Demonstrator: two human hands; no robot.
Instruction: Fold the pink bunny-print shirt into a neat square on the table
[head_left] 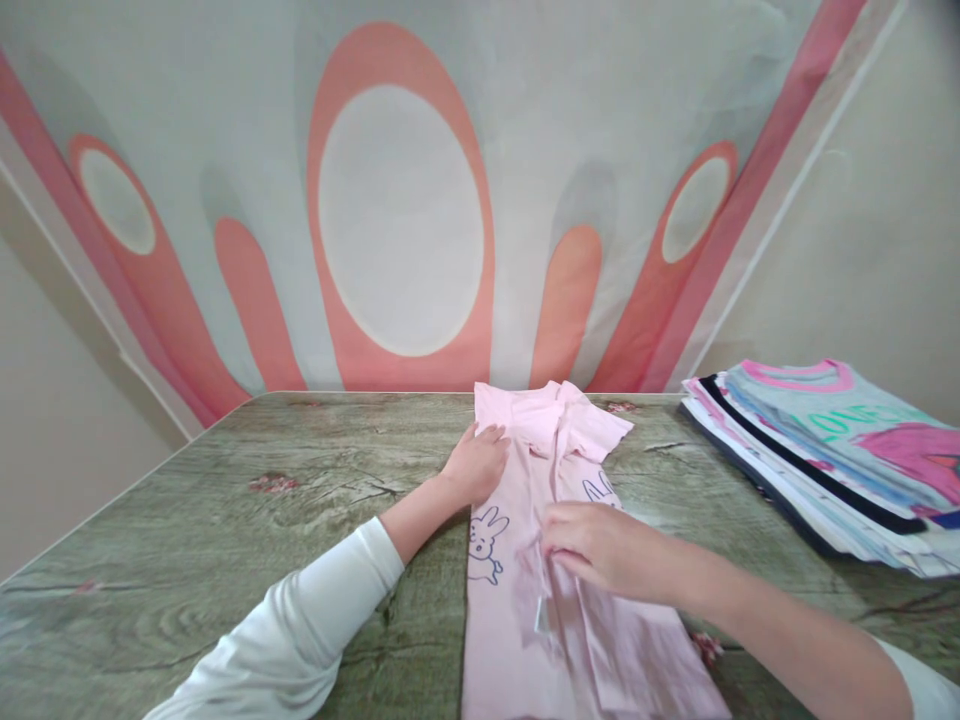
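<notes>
A pink short-sleeved T-shirt [499,620] with blue rabbit line drawings lies lengthwise before me, its collar end toward the wall. Its left side is folded inward, while the right part is loose and creased. My left hand [480,465] rests on the shirt's left edge below the sleeve, fingers stretched over the cloth. Near the middle, my right hand [589,545] pinches a ridge of the fabric between thumb and fingers. A small whitish label [541,614] shows on the cloth just below that hand. The shirt's near end runs out of view.
A stack of folded clothes [825,450] stands at the right, topped by a grey shirt with a pink collar. The wood-patterned table [300,560] has printed flowers. Behind its far edge rises a wall with a pink-and-white patterned covering [397,370].
</notes>
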